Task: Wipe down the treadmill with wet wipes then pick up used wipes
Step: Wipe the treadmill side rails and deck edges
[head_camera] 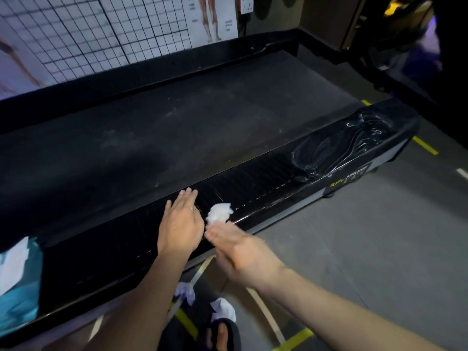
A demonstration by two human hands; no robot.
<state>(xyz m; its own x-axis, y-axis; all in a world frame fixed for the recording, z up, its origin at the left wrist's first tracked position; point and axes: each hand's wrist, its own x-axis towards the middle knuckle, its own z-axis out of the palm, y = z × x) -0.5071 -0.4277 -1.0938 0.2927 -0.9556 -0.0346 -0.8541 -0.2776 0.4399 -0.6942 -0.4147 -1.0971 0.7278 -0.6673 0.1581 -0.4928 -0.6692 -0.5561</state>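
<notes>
The treadmill has a dusty black belt [202, 117] and a ribbed black side rail [266, 181] running along its near side. A crumpled white wet wipe [219, 211] lies on that rail. My left hand [181, 221] rests flat on the rail just left of the wipe, fingers straight. My right hand [229, 243] is motion-blurred, and its straight fingertips touch the wipe's near edge. Two used wipes [184, 292] [223, 309] lie on the floor below the rail.
A blue pack of wipes [19, 285] sits on the rail at the far left. A black plastic-wrapped bundle [352, 145] lies on the rail's right end. My foot in a black sandal [222, 334] stands on the grey floor with yellow lines. A grid-patterned wall poster [88, 34] stands behind the treadmill.
</notes>
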